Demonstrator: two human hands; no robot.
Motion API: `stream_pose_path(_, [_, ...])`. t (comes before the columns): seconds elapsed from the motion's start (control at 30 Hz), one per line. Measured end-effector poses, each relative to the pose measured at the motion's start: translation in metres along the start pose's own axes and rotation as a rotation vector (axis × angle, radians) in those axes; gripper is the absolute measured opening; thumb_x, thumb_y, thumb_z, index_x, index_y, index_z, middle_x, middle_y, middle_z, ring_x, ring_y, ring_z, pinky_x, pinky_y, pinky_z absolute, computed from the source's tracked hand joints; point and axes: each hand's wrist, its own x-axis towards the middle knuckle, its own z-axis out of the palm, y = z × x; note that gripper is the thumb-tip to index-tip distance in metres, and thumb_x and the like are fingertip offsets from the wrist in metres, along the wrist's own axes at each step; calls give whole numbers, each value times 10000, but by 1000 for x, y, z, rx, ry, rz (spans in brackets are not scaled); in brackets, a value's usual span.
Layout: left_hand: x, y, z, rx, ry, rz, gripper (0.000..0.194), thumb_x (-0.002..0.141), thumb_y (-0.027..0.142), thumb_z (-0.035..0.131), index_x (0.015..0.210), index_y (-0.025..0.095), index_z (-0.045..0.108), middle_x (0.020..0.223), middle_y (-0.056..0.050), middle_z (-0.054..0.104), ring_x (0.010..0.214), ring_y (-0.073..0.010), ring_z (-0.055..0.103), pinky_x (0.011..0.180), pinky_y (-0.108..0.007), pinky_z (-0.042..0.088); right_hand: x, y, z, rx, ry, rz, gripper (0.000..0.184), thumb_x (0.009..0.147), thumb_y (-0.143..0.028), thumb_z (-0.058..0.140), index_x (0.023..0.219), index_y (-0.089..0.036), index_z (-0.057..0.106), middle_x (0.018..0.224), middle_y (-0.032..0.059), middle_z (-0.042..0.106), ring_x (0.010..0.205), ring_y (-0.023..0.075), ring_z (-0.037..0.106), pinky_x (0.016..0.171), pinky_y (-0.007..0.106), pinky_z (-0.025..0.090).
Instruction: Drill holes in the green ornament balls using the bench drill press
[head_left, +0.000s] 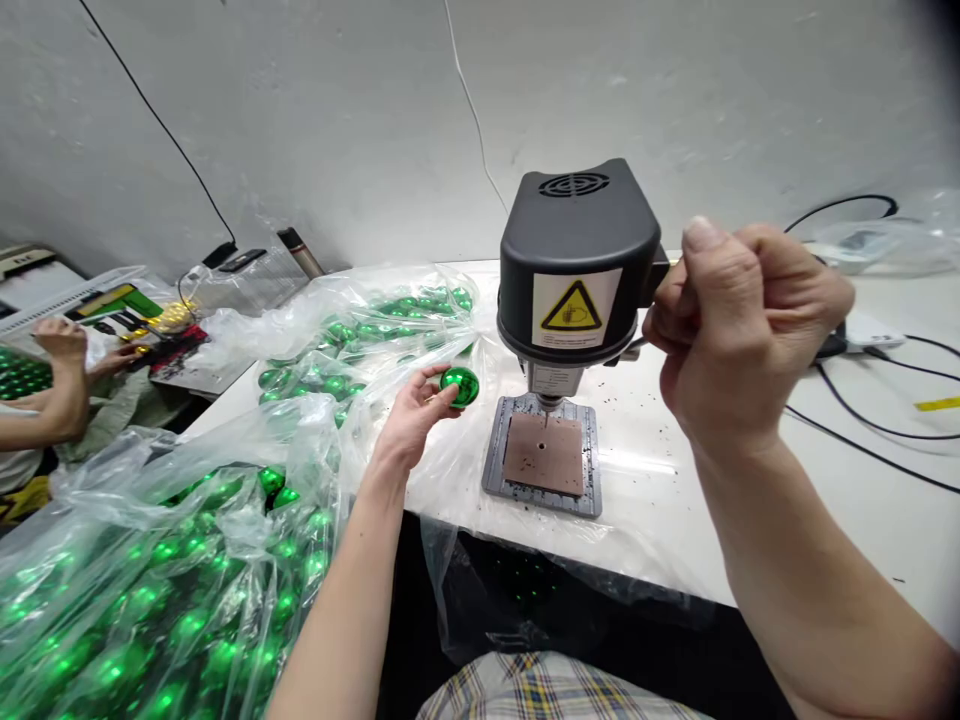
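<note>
A shiny green bauble (460, 387) is pinched between the thumb and fingers of my left hand (420, 405), left of the bench drill press. My right hand (739, 325) is closed in a fist at the right side of the black drill press (577, 240), around its lever, which is mostly hidden. Under the drill head, a thin bit points down at a brown square board (544, 470) with a small hole in it. That board lies on the grey drill base (589, 505), with dark crumbs scattered over it.
A clear plastic bag (315, 385) of green baubles lies on the white table, left of the drill. Another big bag (180, 600) of them fills the lower left. Black cables (855, 400) run at right. A co-worker's hands (67, 345) are at far left.
</note>
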Motion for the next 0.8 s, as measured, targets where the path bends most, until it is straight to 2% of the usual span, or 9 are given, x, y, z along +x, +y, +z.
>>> stream_pose_path(0.1, [-21, 6, 10, -54, 10, -9, 576, 673, 383, 861, 1144, 188, 593, 932, -37, 670, 786, -159, 659, 733, -302, 552, -1, 1, 1, -7, 19, -11, 450, 869, -224, 642, 512, -188, 371, 460, -55, 412, 360, 45, 335, 327, 235, 209])
stream_pose_path(0.17, [-26, 5, 17, -134, 40, -46, 564, 688, 351, 849, 1166, 202, 589, 935, -30, 669, 809, -161, 668, 773, -325, 569, -1, 1, 1, -1, 13, -14, 462, 876, -230, 636, 509, -187, 360, 454, -59, 391, 363, 43, 329, 327, 229, 205])
stream_pose_path(0.23, [-27, 1, 26, -343, -6, -116, 502, 743, 358, 796, 1171, 213, 578, 1032, -55, 680, 937, -201, 689, 876, -402, 584, -1, 1, 0, 11, -2, -16, 467, 876, -239, 643, 506, -186, 363, 447, -61, 380, 362, 43, 318, 325, 233, 203])
stream_pose_path(0.3, [-24, -6, 36, -554, -80, -222, 407, 773, 377, 768, 1090, 198, 586, 1103, -83, 682, 1050, -242, 683, 959, -473, 571, 0, 2, -1, 22, -9, -16, 465, 867, -259, 663, 507, -191, 376, 445, -56, 389, 359, 52, 304, 320, 255, 192])
stream_pose_path(0.37, [-21, -14, 46, -655, -97, -300, 366, 785, 397, 769, 1014, 177, 588, 1101, -103, 689, 1083, -261, 678, 988, -495, 565, 0, 3, -2, 17, -19, -13, 461, 857, -290, 684, 514, -200, 388, 448, -49, 396, 359, 63, 297, 319, 282, 191])
stream_pose_path(0.5, [-16, -35, 60, -627, -56, -303, 450, 784, 491, 772, 1035, 158, 602, 1069, -118, 702, 1030, -263, 692, 940, -459, 583, 0, 4, -3, -54, -36, -39, 493, 874, -357, 673, 530, -218, 349, 463, -43, 382, 373, 80, 285, 338, 310, 207])
stream_pose_path(0.6, [-15, -44, 65, -541, -18, -252, 538, 764, 570, 763, 1095, 178, 603, 1071, -104, 701, 955, -229, 697, 841, -382, 583, -2, 2, -2, -74, -36, -51, 501, 891, -354, 654, 545, -218, 319, 475, -43, 364, 388, 81, 277, 358, 298, 207])
stream_pose_path(0.7, [-17, -48, 67, -520, 27, -182, 558, 708, 454, 834, 1140, 212, 577, 1074, -59, 696, 921, -175, 686, 803, -312, 551, -3, 1, -2, -72, -36, -47, 491, 908, -356, 634, 568, -209, 312, 491, -53, 346, 399, 56, 275, 381, 256, 214])
stream_pose_path(0.8, [-18, -50, 71, -480, 62, -130, 573, 648, 337, 874, 1117, 207, 573, 1007, -29, 692, 881, -150, 677, 800, -292, 534, -3, 2, -1, -75, -38, -61, 484, 915, -373, 633, 587, -207, 317, 492, -57, 353, 405, 43, 290, 392, 234, 234])
